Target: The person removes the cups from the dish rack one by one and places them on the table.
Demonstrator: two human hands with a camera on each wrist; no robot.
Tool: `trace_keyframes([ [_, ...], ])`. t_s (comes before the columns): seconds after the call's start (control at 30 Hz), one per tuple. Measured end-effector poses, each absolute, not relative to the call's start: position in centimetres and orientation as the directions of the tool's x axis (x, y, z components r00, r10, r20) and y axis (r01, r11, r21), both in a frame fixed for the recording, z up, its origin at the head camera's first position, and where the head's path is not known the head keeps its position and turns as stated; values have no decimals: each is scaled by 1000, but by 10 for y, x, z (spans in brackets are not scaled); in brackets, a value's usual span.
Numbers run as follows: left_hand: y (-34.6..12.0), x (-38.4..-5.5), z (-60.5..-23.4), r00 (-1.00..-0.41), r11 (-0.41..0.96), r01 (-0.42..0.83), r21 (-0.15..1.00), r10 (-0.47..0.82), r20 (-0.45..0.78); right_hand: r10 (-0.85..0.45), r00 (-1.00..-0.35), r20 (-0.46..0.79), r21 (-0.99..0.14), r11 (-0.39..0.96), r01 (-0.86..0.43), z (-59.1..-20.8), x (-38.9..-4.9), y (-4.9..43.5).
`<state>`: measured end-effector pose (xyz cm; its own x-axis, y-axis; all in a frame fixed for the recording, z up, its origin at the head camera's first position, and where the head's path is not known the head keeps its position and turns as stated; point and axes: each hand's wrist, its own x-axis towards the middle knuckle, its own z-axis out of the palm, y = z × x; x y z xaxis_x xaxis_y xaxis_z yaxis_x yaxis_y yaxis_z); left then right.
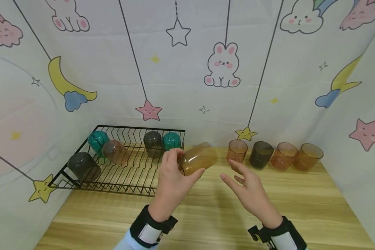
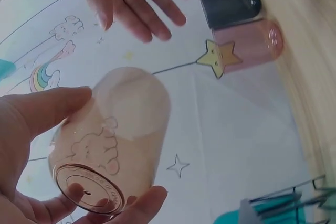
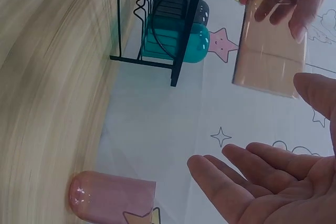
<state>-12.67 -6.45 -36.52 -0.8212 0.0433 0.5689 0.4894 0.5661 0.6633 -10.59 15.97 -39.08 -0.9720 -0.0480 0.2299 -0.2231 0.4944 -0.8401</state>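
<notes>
My left hand (image 1: 176, 173) grips a clear amber cup (image 1: 200, 159) near its base, between thumb and fingers, in the air above the table. The cup lies tilted on its side, its mouth toward the right; raised lettering circles the base in the left wrist view. My right hand (image 1: 250, 191) is apart from the cup, fingers extended and palm bare in the right wrist view. Just behind its fingertips in the head view stands a pinkish cup (image 1: 237, 150), first in a row with a dark grey cup (image 1: 261, 155), an orange-pink cup (image 1: 284, 157) and an amber cup (image 1: 308, 158).
A black wire rack (image 1: 118, 189) stands at the left. Upside down on it are teal cups (image 1: 171, 141), dark grey cups (image 1: 84, 167) and a pinkish cup (image 1: 114, 152). A printed cloth (image 1: 181, 76) hangs behind and beside the wooden table (image 1: 206, 222).
</notes>
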Motion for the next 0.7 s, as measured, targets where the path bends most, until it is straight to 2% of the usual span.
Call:
trace_keyframes([
  [0.2,-50,-124,-373,-835,494,491,718,30,550,-50,-978,201,-867,456,-201,-392,-108,159],
  [0.43,-38,-122,-377,-839,463,485,741,9,544,-75,-984,164,-884,432,-180,-393,-112,156],
  [0.7,-33,-120,-380,-853,462,481,745,52,519,-88,-987,137,-896,413,-161,-385,-110,154],
])
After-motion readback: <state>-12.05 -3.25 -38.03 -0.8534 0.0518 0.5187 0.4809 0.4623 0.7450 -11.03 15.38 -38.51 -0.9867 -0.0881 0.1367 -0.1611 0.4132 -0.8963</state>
